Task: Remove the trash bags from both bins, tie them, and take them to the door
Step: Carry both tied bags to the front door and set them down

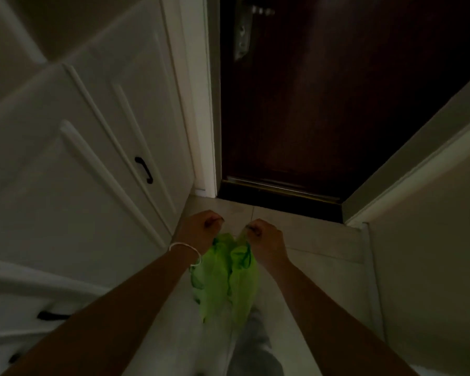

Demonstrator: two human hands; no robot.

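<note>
Reaching forward and down, both forearms stretch out side by side over the pale tiled floor; the left hand is curled into a fist, knuckles up, a thin white bracelet on its wrist; the right hand is likewise clenched, just beside the left; each fist grips the gathered top of a green trash bag, which hangs below and between them above the floor; whether it is one bag or two I cannot tell; a dark brown door stands shut close ahead, a white cabinet with a black handle to the left
</note>
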